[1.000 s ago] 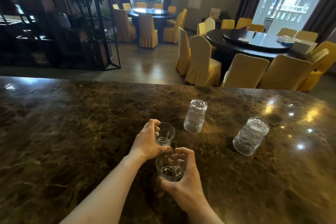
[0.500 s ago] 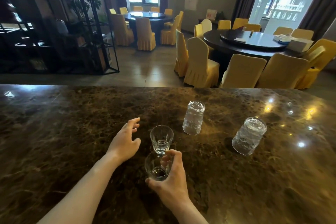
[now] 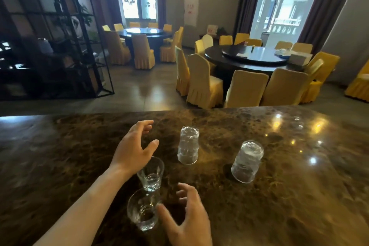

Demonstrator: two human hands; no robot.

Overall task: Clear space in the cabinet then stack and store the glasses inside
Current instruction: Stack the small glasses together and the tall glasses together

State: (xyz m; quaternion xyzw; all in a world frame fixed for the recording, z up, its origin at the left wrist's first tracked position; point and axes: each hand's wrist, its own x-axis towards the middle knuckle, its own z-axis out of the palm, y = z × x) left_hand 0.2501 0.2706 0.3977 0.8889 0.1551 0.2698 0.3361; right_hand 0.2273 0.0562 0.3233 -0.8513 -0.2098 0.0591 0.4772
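Observation:
Two clear glasses stand upright on the dark marble counter [image 3: 279, 205]: one [image 3: 151, 173] nearer the middle, one [image 3: 142, 213] closer to me. Two textured glasses stand upside down further right, one [image 3: 188, 148] at centre and one [image 3: 247, 162] beyond it. My left hand [image 3: 133, 150] hovers open just left of and above the farther upright glass, fingers spread toward the centre inverted glass. My right hand [image 3: 189, 219] is open right beside the near upright glass, thumb close to it, not gripping. No cabinet is in view.
Beyond the counter's far edge lies a dining room with round dark tables [image 3: 249, 58] and yellow-covered chairs [image 3: 203, 84]. A black metal shelf frame [image 3: 60, 36] stands at the left. Bright light reflections sit on the counter at the right.
My right hand has let go of the near glass, which now stands on the counter. My left hand, off its glass since half a second ago, has moved up and forward.

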